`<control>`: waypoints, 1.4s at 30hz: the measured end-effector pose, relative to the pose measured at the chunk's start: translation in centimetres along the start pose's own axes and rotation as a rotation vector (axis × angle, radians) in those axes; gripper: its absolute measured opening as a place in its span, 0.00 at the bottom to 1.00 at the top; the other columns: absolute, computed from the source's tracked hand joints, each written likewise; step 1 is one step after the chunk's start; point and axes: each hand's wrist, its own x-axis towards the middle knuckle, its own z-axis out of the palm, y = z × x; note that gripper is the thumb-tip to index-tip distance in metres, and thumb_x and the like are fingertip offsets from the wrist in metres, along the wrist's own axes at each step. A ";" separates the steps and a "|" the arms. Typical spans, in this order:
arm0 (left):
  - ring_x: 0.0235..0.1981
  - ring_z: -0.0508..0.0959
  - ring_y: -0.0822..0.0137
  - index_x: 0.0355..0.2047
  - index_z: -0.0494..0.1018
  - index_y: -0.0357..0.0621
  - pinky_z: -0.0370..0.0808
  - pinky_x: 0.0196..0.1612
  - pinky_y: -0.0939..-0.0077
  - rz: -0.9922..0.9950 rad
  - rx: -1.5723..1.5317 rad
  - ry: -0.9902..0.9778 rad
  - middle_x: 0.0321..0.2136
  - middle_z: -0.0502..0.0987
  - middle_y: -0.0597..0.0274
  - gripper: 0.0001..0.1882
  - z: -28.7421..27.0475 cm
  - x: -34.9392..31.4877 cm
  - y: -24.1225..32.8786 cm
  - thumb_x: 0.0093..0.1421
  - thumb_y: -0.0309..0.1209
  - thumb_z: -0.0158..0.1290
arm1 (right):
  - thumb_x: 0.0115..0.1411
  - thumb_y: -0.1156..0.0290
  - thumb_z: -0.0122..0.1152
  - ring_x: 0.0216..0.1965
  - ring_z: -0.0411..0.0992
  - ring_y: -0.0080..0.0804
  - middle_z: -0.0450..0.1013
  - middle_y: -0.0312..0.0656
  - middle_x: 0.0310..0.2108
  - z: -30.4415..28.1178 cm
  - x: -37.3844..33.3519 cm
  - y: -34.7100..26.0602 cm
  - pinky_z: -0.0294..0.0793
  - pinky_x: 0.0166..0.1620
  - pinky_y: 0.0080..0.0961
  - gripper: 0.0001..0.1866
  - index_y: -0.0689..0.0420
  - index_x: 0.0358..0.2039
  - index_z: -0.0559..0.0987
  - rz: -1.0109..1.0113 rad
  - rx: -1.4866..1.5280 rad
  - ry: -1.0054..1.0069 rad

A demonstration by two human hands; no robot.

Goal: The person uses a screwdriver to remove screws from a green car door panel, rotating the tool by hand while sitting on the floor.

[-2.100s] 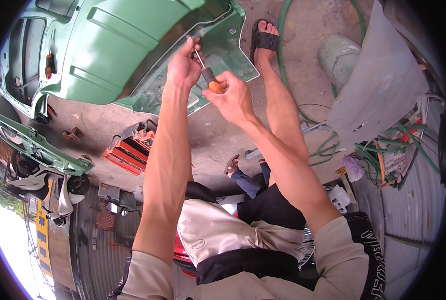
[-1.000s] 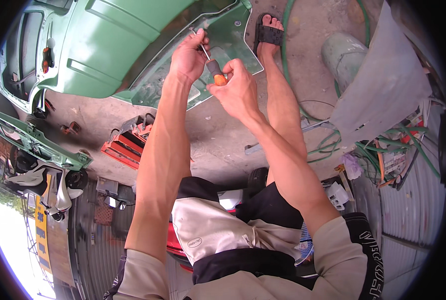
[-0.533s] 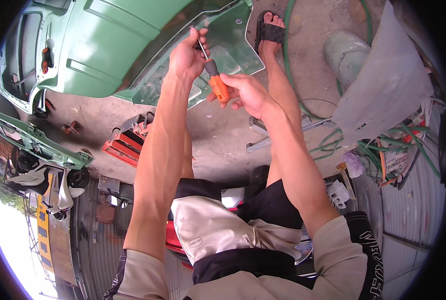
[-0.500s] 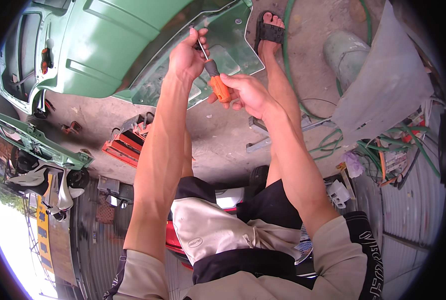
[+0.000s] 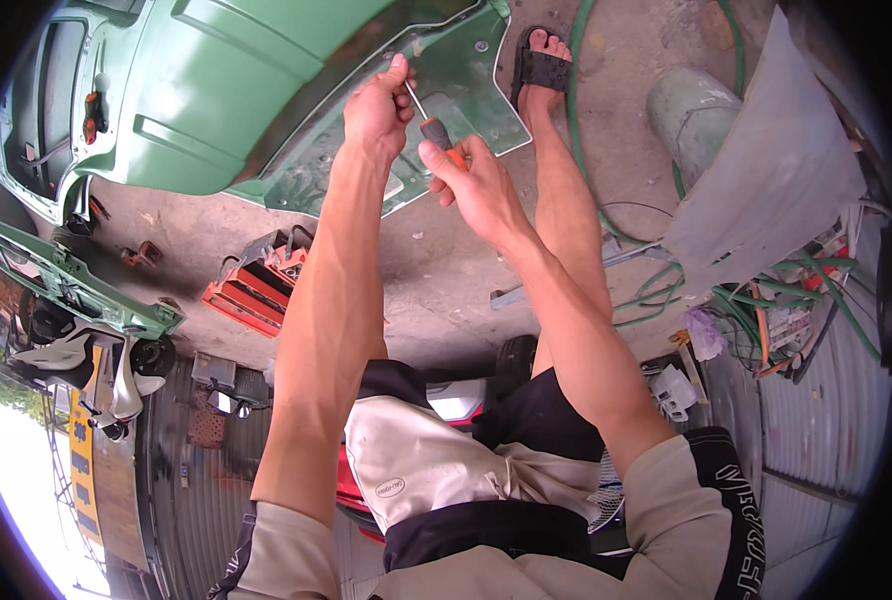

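The right hand (image 5: pixel 478 190) is closed on the orange-and-grey grip of a screwdriver (image 5: pixel 432 130), its thumb laid along the tool, which slants in the air over the green panel (image 5: pixel 471 97) with the shaft running up to the left hand (image 5: pixel 373 115). The left hand has its thumb raised and its fingers curled at the shaft's far end; whether it pinches anything there I cannot tell, the tip being hidden. A red toolbox (image 5: pixel 249 292) stands on the floor (image 5: pixel 431 265) near the panel, and a hose (image 5: pixel 573 110) runs beside the sandal (image 5: pixel 544 72).
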 end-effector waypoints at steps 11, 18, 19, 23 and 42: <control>0.24 0.65 0.75 0.37 0.77 0.38 0.65 0.29 0.81 0.061 0.023 -0.090 0.26 0.75 0.67 0.15 0.0 -0.8 0.2 0.71 0.37 0.50 | 0.66 0.47 0.55 0.21 0.75 0.24 0.81 0.43 0.27 -2.3 0.7 0.5 0.66 0.26 0.21 0.27 0.60 0.48 0.77 0.115 0.442 -0.326; 0.26 0.68 0.75 0.36 0.77 0.37 0.68 0.31 0.80 0.042 0.125 -0.019 0.28 0.77 0.63 0.13 0.2 -0.5 -0.1 0.66 0.37 0.59 | 0.55 0.57 0.73 0.24 0.72 0.25 0.76 0.38 0.26 0.3 0.4 1.1 0.68 0.29 0.23 0.27 0.64 0.45 0.75 -0.298 -0.251 0.235; 0.26 0.68 0.75 0.36 0.77 0.37 0.68 0.31 0.80 0.043 0.125 -0.018 0.28 0.77 0.63 0.13 0.2 -0.5 -0.1 0.66 0.37 0.59 | 0.57 0.53 0.72 0.24 0.70 0.21 0.73 0.35 0.26 0.7 0.4 1.0 0.67 0.27 0.20 0.28 0.62 0.46 0.75 -0.375 -0.220 0.268; 0.26 0.68 0.74 0.39 0.76 0.35 0.68 0.31 0.79 0.070 0.077 -0.045 0.30 0.79 0.61 0.14 -0.2 -0.5 0.0 0.69 0.36 0.54 | 0.63 0.49 0.63 0.24 0.71 0.21 0.76 0.39 0.30 -0.2 -0.1 -0.1 0.67 0.24 0.19 0.26 0.62 0.47 0.75 -0.192 0.135 0.120; 0.25 0.70 0.71 0.36 0.76 0.32 0.66 0.27 0.77 0.189 -0.098 0.013 0.25 0.76 0.59 0.13 0.5 1.2 -0.9 0.66 0.34 0.52 | 0.52 0.73 0.71 0.32 0.75 0.40 0.75 0.45 0.31 -1.4 -0.6 1.9 0.74 0.38 0.35 0.16 0.61 0.37 0.74 -0.416 -0.089 0.332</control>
